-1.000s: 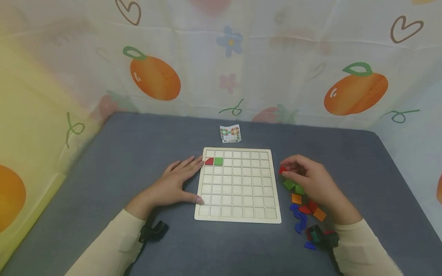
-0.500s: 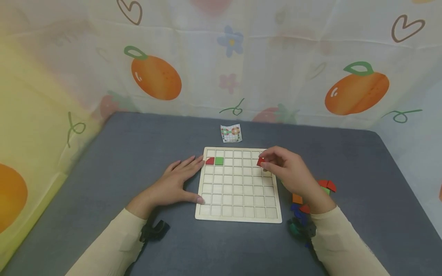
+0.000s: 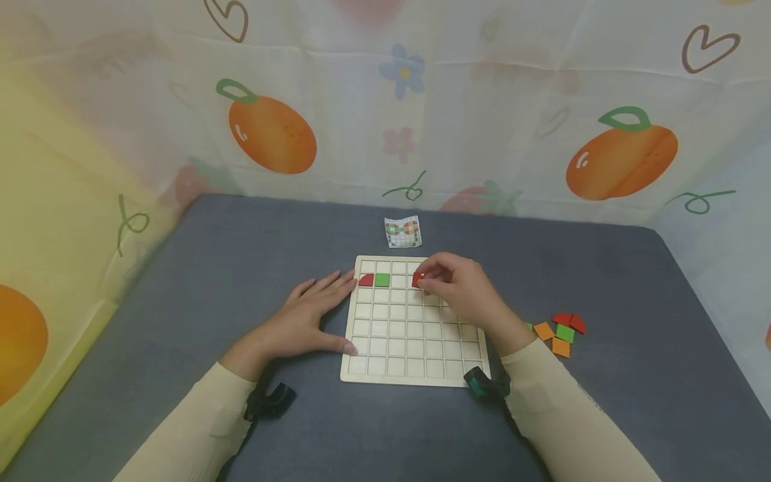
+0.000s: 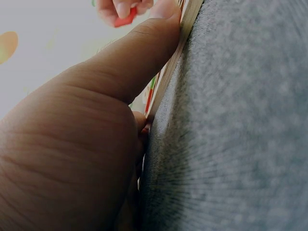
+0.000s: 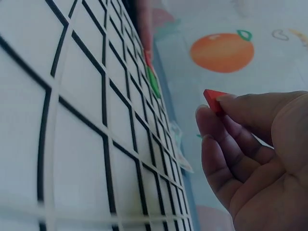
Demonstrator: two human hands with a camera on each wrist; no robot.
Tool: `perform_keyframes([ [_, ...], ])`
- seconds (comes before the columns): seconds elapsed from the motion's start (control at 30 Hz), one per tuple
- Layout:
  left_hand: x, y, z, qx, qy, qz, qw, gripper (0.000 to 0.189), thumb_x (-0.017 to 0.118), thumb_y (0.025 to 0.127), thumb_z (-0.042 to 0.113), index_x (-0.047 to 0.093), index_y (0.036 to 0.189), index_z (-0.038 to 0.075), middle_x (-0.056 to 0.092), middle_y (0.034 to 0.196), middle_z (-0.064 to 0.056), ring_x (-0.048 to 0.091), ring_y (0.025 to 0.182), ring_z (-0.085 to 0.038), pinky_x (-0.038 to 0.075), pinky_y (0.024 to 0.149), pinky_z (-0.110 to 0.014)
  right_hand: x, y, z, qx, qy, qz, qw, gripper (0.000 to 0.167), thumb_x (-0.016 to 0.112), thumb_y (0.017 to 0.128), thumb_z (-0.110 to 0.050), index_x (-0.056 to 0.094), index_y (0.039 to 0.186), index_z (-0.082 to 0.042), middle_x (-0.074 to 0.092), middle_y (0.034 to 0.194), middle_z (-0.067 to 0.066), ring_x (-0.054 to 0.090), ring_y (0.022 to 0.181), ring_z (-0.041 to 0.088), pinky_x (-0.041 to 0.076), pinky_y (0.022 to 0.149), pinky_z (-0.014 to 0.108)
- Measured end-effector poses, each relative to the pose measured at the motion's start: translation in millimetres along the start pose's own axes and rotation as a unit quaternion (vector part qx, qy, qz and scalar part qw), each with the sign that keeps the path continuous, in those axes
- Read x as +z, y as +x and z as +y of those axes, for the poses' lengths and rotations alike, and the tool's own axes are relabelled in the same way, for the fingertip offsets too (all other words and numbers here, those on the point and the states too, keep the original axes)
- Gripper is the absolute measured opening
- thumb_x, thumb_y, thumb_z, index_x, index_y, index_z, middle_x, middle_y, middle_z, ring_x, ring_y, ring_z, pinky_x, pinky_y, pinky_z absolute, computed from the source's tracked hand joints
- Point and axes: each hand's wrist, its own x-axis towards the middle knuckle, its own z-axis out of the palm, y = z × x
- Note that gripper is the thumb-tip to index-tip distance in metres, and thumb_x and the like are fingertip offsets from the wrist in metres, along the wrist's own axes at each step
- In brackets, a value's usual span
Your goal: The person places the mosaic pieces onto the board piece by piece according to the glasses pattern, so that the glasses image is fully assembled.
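Note:
A pale wooden grid board (image 3: pixel 394 348) lies on the table. In its second row from the back, a red quarter-circle tile (image 3: pixel 366 280) fills the leftmost cell, beside a green square tile (image 3: pixel 382 280). My left hand (image 3: pixel 301 321) lies spread at the board's left side, with its fingertips and thumb on the edge. Over the same row, my right hand (image 3: pixel 458 284) pinches a small red tile (image 5: pixel 214 100) between thumb and fingers. The right wrist view shows this tile raised off the grid. The fingers cover part of the tile, so I cannot tell its full outline.
Right of the board lie loose tiles, among them red curved ones (image 3: pixel 563 318), a green square (image 3: pixel 565 334) and orange squares (image 3: pixel 561 347). My right forearm hides others. A small printed pattern card (image 3: pixel 403 232) sits behind the board. A patterned curtain (image 3: pixel 397 107) hangs behind the table.
My right hand has moved left from the loose tiles to over the board, carrying the red tile. The left hand has stayed in place. The forearm now covers the blue tiles.

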Motion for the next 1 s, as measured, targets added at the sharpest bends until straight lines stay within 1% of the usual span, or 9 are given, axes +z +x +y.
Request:
perform_keyframes([
  [0.23,0.0,0.7,-0.2,-0.004,-0.002,-0.001,1.0,0.124,0.089,0.08,0.07,0.03,0.174,0.013,0.021,0.179,0.001,0.011,0.165,-0.027,0.004,0.126,-0.061,15,17.0,0,0.029,0.005,-0.007,0.9995,0.012,0.075,0.104,-0.009,0.077,0.116,-0.009,0.074,0.106,0.002,0.07,0.096,0.021,0.054,0.091,0.044],
  [0.47,-0.5,0.8,-0.7,-0.001,-0.003,-0.003,1.0,0.124,0.088,0.081,0.071,0.03,0.174,0.012,0.02,0.18,0.0,0.011,0.166,-0.027,0.004,0.126,-0.061,32,31.0,4,0.066,-0.031,0.0,0.9973,0.011,0.075,0.105,-0.013,0.076,0.116,-0.01,0.073,0.105,0.002,0.068,0.098,0.022,0.054,0.092,0.043],
  [0.8,-0.7,0.8,-0.4,-0.001,-0.003,-0.004,1.0,0.124,0.087,0.081,0.072,0.029,0.174,0.013,0.02,0.18,0.001,0.011,0.165,-0.027,0.004,0.126,-0.061,40,34.4,2,0.08,-0.06,0.01,0.9949,0.01,0.076,0.105,-0.017,0.076,0.113,-0.012,0.072,0.102,0.001,0.065,0.095,0.022,0.052,0.089,0.043],
  [1.0,-1.2,0.0,-0.5,0.0,-0.005,-0.005,1.0,0.124,0.087,0.081,0.071,0.029,0.174,0.012,0.019,0.18,0.001,0.011,0.166,-0.027,0.004,0.126,-0.062,39,33.9,3,0.082,-0.054,0.01,0.9951,0.012,0.074,0.106,-0.019,0.076,0.116,-0.013,0.071,0.105,0.001,0.065,0.098,0.022,0.052,0.091,0.044],
])
